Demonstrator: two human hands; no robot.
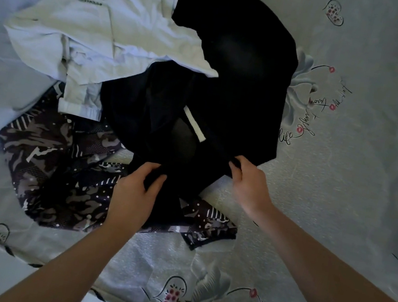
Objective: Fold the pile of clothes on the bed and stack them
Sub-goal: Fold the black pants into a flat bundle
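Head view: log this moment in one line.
left hand: grips black fabric garment | right hand: pinches its edge | white cotton garment: unfolded | camouflage-print garment: underneath

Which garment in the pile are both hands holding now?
The black garment: the left hand and right hand grip its near edge. The white garment and camouflage-patterned garment lie untouched.

You see the bed covered by a pale grey sheet printed with hearts, flowers and script. On it, upper left of the frame: a white garment. Centre: a black garment. Lower left: a camouflage-print garment, partly under the black one.
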